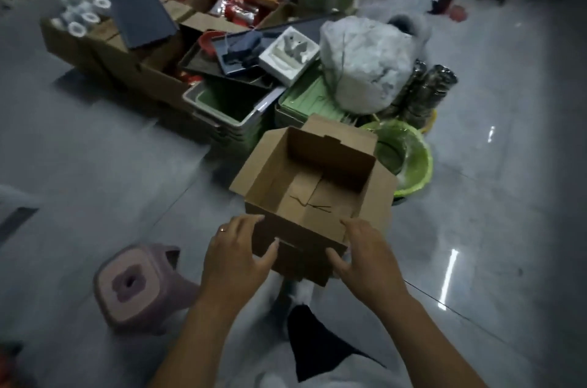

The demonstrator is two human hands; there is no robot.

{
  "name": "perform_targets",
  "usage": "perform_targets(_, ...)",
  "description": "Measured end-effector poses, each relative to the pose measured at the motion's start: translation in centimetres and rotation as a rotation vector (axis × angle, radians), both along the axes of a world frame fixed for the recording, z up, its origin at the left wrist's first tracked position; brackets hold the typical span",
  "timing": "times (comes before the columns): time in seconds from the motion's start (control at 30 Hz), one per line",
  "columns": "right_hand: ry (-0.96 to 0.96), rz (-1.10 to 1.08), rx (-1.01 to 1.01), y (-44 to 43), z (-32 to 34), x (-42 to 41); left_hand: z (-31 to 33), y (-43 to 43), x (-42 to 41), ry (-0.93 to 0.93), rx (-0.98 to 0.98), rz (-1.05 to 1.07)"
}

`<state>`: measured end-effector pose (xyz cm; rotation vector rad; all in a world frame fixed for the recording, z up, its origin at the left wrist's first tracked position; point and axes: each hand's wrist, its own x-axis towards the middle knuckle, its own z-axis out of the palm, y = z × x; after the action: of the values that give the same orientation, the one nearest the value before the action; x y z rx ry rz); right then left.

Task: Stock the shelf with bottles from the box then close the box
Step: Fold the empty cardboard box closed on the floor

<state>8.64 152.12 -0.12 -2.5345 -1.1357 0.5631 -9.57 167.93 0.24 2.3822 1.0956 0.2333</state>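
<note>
A brown cardboard box (320,184) stands open on the grey floor in front of me. Inside it I see only its bare bottom, no bottles. Its far flap stands upright and its near flap hangs down outside the front wall. My left hand (238,252) holds the left end of that near flap, fingers at the box's near left corner and thumb on the flap's face. My right hand (363,256) holds the right end the same way. No shelf is in view.
A pink stool (133,286) stands left of my arms. Behind the box are a green basin (413,165), stacked grey-green crates (222,108), a white plastic bag (365,63), steel containers (428,86) and cardboard boxes (111,54) of goods.
</note>
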Motion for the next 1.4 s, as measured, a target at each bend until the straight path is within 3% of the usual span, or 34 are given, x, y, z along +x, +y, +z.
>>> perform_targets(0.27, 0.086, -0.164, 0.043, 11.7, -2.7, 10.2, -1.7, 11.2, 9.1, 0.068, -0.043, -0.095)
perform_targets(0.47, 0.202, -0.355, -0.117, 15.0, -8.7, 15.8, -5.0, 19.0, 15.3, 0.155, -0.104, -0.148)
perform_targets(0.73, 0.421, -0.985, -0.433, 12.9, -22.2, 16.6, -21.9, 26.4, 21.7, 0.512, -0.442, -0.125)
perform_targets(0.87, 0.491, -1.17, -0.377, 12.9, -26.5, 14.2, -27.7, 28.8, 21.9, 0.542, -0.499, -0.093)
perform_targets(1.03, 0.377, -1.275, -0.279, 13.2, -27.1, 13.7, -26.2, 29.2, 23.8, 0.507, -0.587, -0.137)
perform_targets(1.23, 0.32, -1.384, -0.114, 12.3, -20.6, 12.0, -20.3, 28.8, 24.4, 0.394, -0.582, -0.199)
perform_targets(1.4, 0.224, -1.528, -0.025, 8.7, -15.9, 8.4, -15.1, 26.3, 25.4, 0.352, -0.501, -0.4)
